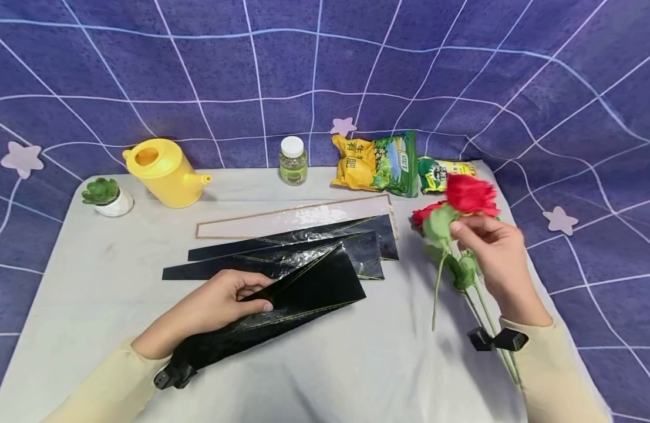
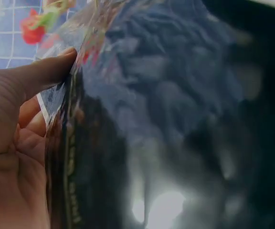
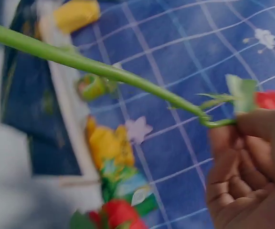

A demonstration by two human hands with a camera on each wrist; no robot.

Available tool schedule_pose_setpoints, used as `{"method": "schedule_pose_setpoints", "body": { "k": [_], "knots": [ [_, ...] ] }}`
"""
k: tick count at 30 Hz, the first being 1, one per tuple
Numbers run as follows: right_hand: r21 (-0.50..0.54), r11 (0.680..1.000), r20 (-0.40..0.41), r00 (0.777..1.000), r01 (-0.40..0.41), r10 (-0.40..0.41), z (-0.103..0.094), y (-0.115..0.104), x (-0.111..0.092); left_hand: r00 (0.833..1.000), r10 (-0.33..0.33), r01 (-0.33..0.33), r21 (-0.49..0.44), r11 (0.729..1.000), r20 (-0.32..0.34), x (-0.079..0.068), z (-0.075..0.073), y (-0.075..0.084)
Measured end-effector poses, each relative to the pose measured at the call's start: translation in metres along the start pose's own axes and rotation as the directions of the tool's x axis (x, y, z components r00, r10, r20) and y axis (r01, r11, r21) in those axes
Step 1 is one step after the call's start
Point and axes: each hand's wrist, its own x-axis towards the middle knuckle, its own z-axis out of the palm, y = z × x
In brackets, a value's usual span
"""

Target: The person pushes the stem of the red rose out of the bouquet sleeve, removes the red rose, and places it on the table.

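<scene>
My left hand [image 1: 221, 302] grips a black, glossy flower sleeve [image 1: 316, 285] with a thin gold line, thumb on its near face. In the left wrist view the sleeve's shiny film [image 2: 175, 114] fills most of the picture. Over at the right, my right hand [image 1: 496, 258] pinches an artificial red rose [image 1: 470, 194] by its stem, just below the bloom. The right wrist view shows its green stem [image 3: 128, 78] running away from the fingers, with a bend close to them. Behind and below this flower, another red rose [image 1: 426, 212] lies on the table, its bloom partly covered.
More black sleeves [image 1: 208, 271] and a clear one with a pink-gold border [image 1: 298, 218] lie mid-table. Along the back stand a succulent pot [image 1: 115, 202], yellow watering can [image 1: 171, 176], white-lidded jar [image 1: 293, 167], yellow-green bag [image 1: 374, 164] and smaller packet [image 1: 433, 175].
</scene>
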Motion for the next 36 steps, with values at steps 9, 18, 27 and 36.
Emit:
{"method": "schedule_pose_setpoints", "body": {
  "k": [9, 18, 27, 36],
  "knots": [
    [-0.662, 0.744, 0.233, 0.969, 0.091, 0.088, -0.002, 0.046, -0.007, 0.999, 0.005, -0.005, 0.005, 1.0, 0.045, 0.005, 0.005, 0.004],
    [-0.802, 0.562, 0.279, 0.959, 0.203, 0.05, -0.004, 0.073, 0.003, 0.998, 0.009, -0.009, 0.006, 1.0, 0.056, 0.004, 0.008, 0.006],
    [-0.833, 0.508, 0.279, 0.96, 0.22, 0.041, -0.012, 0.08, 0.007, 0.998, 0.014, -0.015, 0.012, 1.0, 0.059, 0.003, 0.009, 0.005],
    [-0.836, 0.491, 0.255, 0.966, 0.244, -0.046, -0.009, 0.052, 0.006, 0.997, 0.029, -0.029, 0.011, 1.0, 0.069, 0.005, 0.01, 0.007]
  ]
}}
